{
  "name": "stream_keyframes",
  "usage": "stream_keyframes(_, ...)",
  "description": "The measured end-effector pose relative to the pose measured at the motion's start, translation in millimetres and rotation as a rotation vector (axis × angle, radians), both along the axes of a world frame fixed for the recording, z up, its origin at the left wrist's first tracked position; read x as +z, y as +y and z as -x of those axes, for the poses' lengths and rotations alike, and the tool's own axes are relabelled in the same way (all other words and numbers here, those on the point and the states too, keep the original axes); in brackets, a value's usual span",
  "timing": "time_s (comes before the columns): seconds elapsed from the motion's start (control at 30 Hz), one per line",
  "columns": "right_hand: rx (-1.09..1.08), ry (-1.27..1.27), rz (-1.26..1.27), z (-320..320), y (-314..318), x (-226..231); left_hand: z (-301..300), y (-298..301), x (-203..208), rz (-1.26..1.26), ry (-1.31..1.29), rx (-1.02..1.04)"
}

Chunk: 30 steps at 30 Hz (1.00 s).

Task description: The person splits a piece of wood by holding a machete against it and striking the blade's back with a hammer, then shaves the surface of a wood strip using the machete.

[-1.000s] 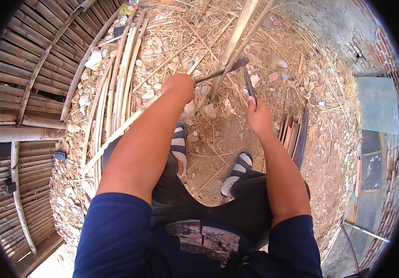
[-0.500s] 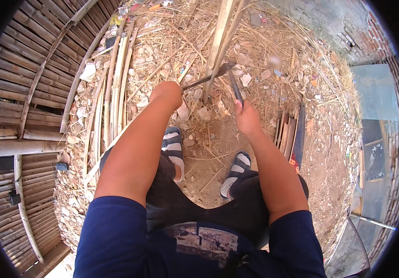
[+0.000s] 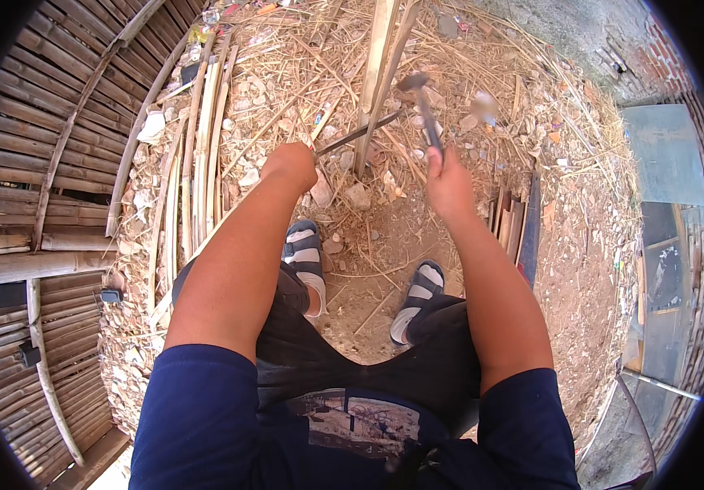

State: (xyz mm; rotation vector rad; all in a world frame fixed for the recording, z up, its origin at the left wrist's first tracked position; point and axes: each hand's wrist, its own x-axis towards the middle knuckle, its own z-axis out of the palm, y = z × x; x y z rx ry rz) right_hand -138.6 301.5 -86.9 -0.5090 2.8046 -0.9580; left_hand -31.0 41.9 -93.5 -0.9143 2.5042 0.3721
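My left hand is closed around the handle end of a long knife, whose dark blade slants up to the right. The blade crosses a bamboo pole that stands on the ground in front of me, split lengthwise into two parts above. Past the pole, the blade's tip sticks out on the right. In my right hand is a hammer, gripped by its dark handle. Its metal head is raised beyond the blade tip, apart from it. My fingers partly hide both handles.
Long bamboo strips lie at the left, beside a bamboo slat wall. Shorter split pieces rest near my right knee. Stones, straw and rubble cover the ground. A grey wall and a bluish panel stand at the right.
The hammer has lifted off the blade's tip end, its head moving up and slightly right with my right hand. My left hand and the knife have barely shifted.
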Motion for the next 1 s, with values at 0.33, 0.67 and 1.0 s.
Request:
stream_keyframes(0.33, -0.074, 0.129, 0.276, 15, -15, 51, -2, 0, -2, -0.014, -0.010, 0.010)
stream_keyframes(0.67, 0.064, -0.064, -0.259, -4, -2, -33, 10, -9, -2, -0.015, -0.030, 0.008)
stream_keyframes(1.0, -0.106, 0.072, 0.389, 22, -26, 51, 10, -10, -32, -0.021, -0.009, 0.026)
